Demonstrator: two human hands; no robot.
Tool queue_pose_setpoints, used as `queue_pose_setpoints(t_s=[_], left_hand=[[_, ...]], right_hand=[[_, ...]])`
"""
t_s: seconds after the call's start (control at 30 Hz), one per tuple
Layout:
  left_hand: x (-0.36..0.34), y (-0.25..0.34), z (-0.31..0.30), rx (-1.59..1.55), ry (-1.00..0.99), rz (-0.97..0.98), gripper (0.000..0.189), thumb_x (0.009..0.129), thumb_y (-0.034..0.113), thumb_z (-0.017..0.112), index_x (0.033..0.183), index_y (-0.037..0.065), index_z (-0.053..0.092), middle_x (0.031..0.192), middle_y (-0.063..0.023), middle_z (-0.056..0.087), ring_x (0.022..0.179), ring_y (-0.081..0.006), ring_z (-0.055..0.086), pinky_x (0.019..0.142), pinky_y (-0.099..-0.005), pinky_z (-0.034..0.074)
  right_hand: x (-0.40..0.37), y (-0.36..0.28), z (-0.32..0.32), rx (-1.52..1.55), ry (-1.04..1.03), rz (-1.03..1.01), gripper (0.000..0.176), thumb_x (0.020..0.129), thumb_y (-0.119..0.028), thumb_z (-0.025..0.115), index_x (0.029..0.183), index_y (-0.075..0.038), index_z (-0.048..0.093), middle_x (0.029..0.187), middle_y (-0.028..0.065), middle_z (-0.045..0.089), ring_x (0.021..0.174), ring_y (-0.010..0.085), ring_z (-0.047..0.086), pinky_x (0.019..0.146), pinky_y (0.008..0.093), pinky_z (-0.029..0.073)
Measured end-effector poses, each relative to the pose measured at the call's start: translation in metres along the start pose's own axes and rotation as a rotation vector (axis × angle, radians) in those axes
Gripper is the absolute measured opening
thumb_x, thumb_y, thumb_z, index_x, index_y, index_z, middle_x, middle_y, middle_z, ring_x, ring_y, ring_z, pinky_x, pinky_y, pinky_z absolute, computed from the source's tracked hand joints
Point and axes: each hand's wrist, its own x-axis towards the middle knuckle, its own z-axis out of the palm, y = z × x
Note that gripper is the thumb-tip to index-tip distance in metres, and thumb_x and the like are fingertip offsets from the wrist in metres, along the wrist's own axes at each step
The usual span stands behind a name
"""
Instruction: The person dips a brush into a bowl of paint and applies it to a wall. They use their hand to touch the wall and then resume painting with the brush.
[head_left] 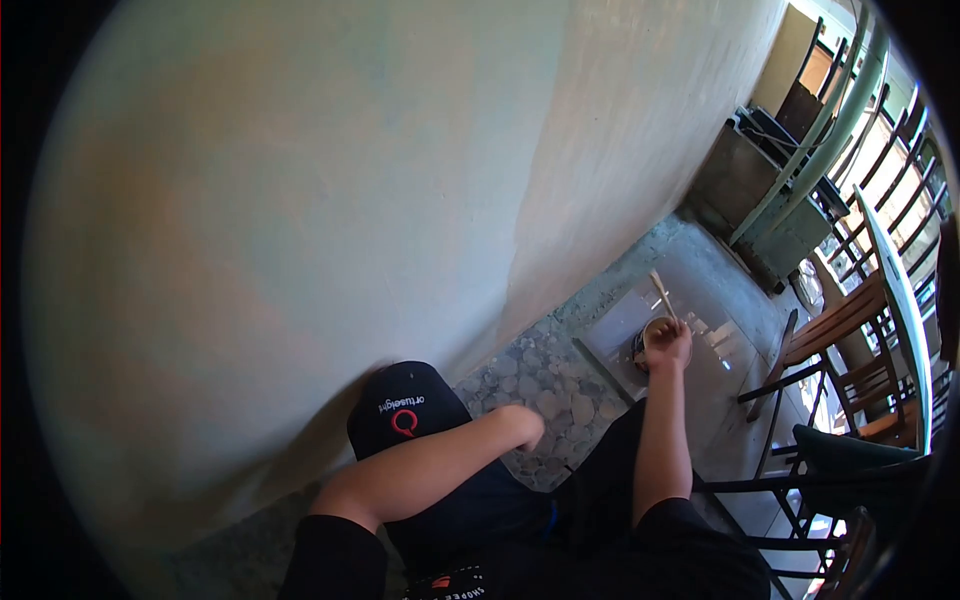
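Observation:
A slim, pale tool, which looks like a brush, is in the grip of my right hand, its upper end pointing up and away. Right beside that hand, partly covered by it, is a small round can on the tiled floor. My left hand is bent down at the wrist beyond my left knee; its fingers are hidden, so whether it holds anything does not show. The painted wall rises close on the left, with patchy pale green and beige areas.
A stone-patterned floor strip runs along the wall's base. Wooden chairs and a long table edge stand at the right. A grey cabinet and green pipes are at the far end.

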Motion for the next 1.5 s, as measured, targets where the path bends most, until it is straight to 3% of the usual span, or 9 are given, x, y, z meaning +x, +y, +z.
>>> queue_pose_setpoints(t_s=[0.13,0.2,0.4,0.43,0.53,0.87,1.2,1.33,1.5], left_hand=[[0.049,0.006,0.03,0.039,-0.231,0.151,0.049,0.08,0.019,0.051,0.128,0.006,0.053,0.124,-0.0133,0.057,0.111,-0.0281,0.056,0.09,-0.0456,0.044],[0.025,0.018,0.026,0.044,-0.287,0.159,0.034,0.083,0.026,0.052,0.107,0.008,0.068,0.113,-0.0149,0.063,0.103,-0.0305,0.059,0.086,-0.0454,0.045],[0.004,0.052,0.025,0.247,-0.551,-0.012,0.038,0.083,0.03,0.056,0.115,0.012,0.064,0.122,-0.0123,0.059,0.109,-0.0312,0.056,0.09,-0.05,0.043],[0.131,0.051,0.105,0.144,-0.604,-0.18,0.055,0.083,0.031,0.058,0.135,0.018,0.046,0.137,-0.0085,0.045,0.128,-0.0365,0.037,0.102,-0.0663,0.024],[0.012,0.048,0.042,0.137,-0.514,-0.205,0.056,0.083,0.033,0.06,0.135,0.018,0.045,0.138,-0.008,0.043,0.131,-0.0353,0.034,0.101,-0.0654,0.026],[-0.039,0.053,0.016,0.2,-0.516,-0.169,0.056,0.079,0.029,0.062,0.132,0.016,0.05,0.137,-0.009,0.046,0.128,-0.033,0.041,0.103,-0.058,0.03],[-0.021,0.044,0.029,0.274,-0.507,-0.188,0.055,0.08,0.031,0.062,0.132,0.016,0.051,0.138,-0.0072,0.046,0.125,-0.0305,0.045,0.102,-0.054,0.032],[-0.022,0.044,0.029,0.175,-0.456,-0.136,0.055,0.076,0.025,0.069,0.128,0.015,0.054,0.133,-0.0092,0.05,0.121,-0.0347,0.047,0.099,-0.0638,0.031],[-0.038,0.044,0.017,0.194,-0.451,-0.117,0.048,0.081,0.024,0.059,0.128,0.014,0.055,0.132,-0.0076,0.052,0.122,-0.0302,0.048,0.101,-0.0553,0.033]], right_hand=[[-0.088,0.077,0.101,0.02,-0.015,0.073,0.015,0.091,-0.025,0.051,0.088,-0.011,0.055,0.072,-0.0015,0.057,0.062,0.0105,0.052,0.052,0.024,0.043],[-0.116,0.113,0.128,0.067,-0.132,0.066,0.018,0.092,-0.027,0.051,0.095,-0.01,0.055,0.077,-0.0001,0.059,0.064,0.0115,0.053,0.056,0.0247,0.044],[-0.147,0.165,0.174,0.013,-0.154,0.005,0.029,0.095,-0.029,0.048,0.109,-0.004,0.051,0.086,0.0057,0.06,0.066,0.0139,0.054,0.057,0.0266,0.046],[-0.143,0.173,0.173,0.025,-0.153,0.007,0.029,0.095,-0.029,0.048,0.109,-0.004,0.051,0.086,0.0057,0.06,0.066,0.0139,0.054,0.057,0.0266,0.046],[-0.131,0.198,0.158,-0.053,-0.082,-0.023,0.028,0.096,-0.027,0.049,0.107,-0.002,0.052,0.086,0.0092,0.061,0.065,0.0154,0.057,0.056,0.028,0.05],[-0.123,0.234,0.059,-0.429,0.243,-0.056,0.021,0.093,-0.02,0.051,0.092,0.0,0.058,0.072,0.0072,0.06,0.057,0.0143,0.057,0.051,0.0283,0.052],[-0.144,0.175,0.206,-0.134,-0.101,-0.228,0.025,0.094,-0.019,0.051,0.092,0.005,0.056,0.073,0.0122,0.059,0.061,0.017,0.058,0.057,0.0331,0.055],[-0.156,0.157,0.216,-0.076,-0.185,-0.256,0.026,0.094,-0.02,0.05,0.096,0.005,0.055,0.075,0.0136,0.059,0.061,0.0171,0.058,0.057,0.032,0.054],[-0.132,0.192,0.178,-0.108,-0.169,-0.236,0.026,0.094,-0.021,0.05,0.098,0.004,0.053,0.075,0.0112,0.058,0.063,0.0163,0.058,0.059,0.0313,0.053]])
